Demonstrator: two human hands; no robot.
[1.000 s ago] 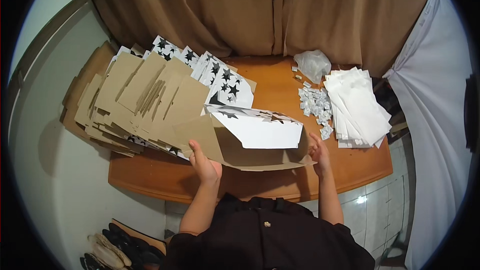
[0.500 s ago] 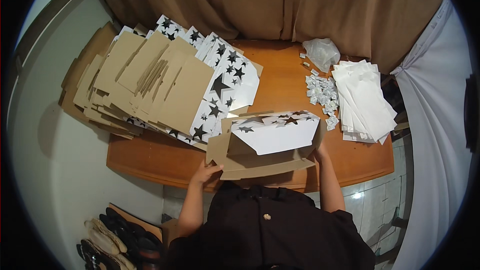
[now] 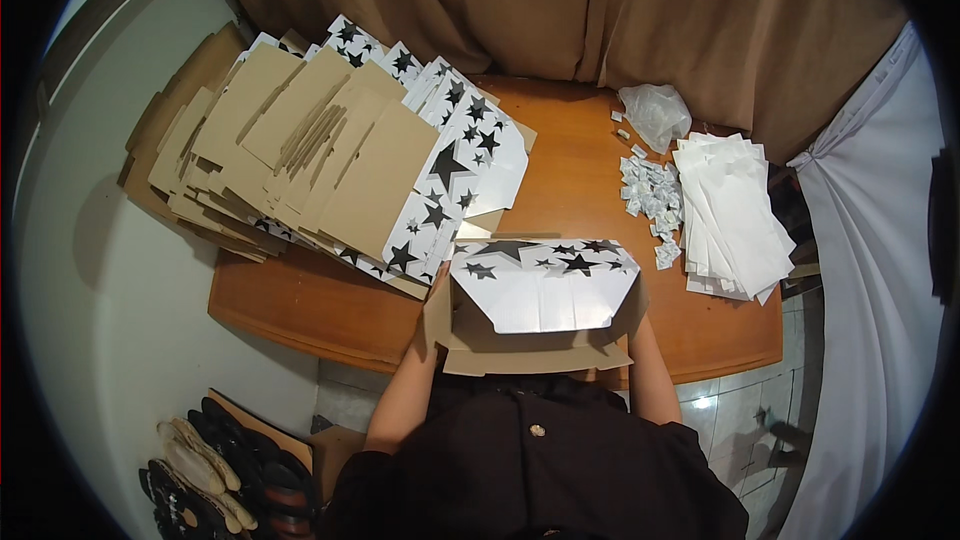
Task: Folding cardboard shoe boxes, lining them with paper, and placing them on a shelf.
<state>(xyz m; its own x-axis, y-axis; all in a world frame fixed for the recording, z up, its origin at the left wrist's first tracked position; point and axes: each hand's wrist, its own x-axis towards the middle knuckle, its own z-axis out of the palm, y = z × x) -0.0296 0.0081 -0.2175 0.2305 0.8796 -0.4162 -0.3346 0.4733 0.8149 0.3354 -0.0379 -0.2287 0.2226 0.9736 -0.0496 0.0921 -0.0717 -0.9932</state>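
Observation:
A partly folded cardboard box (image 3: 545, 300), brown inside with a white flap printed with black stars, is in front of my body at the near edge of the table. My left hand (image 3: 439, 278) is on its left side, mostly hidden behind the brown side flap. At the right end, my right hand (image 3: 641, 328) holds the box from outside, its fingers out of sight behind the cardboard. Left of the box lies a large overlapping stack of flat cardboard blanks (image 3: 385, 155), brown on one face and star-printed on the other.
On the right of the wooden table (image 3: 300, 310) are a pile of small silvery-white packets (image 3: 652, 192), a stack of white paper sheets (image 3: 735, 220) and a clear plastic bag (image 3: 655, 115). Brown curtains (image 3: 480, 10) hang behind. Shoes (image 3: 215, 470) sit at the lower left.
The box has come slightly nearer to me and its white flap has tilted to face up more. My left hand has shifted from the near left corner up along the box's left side.

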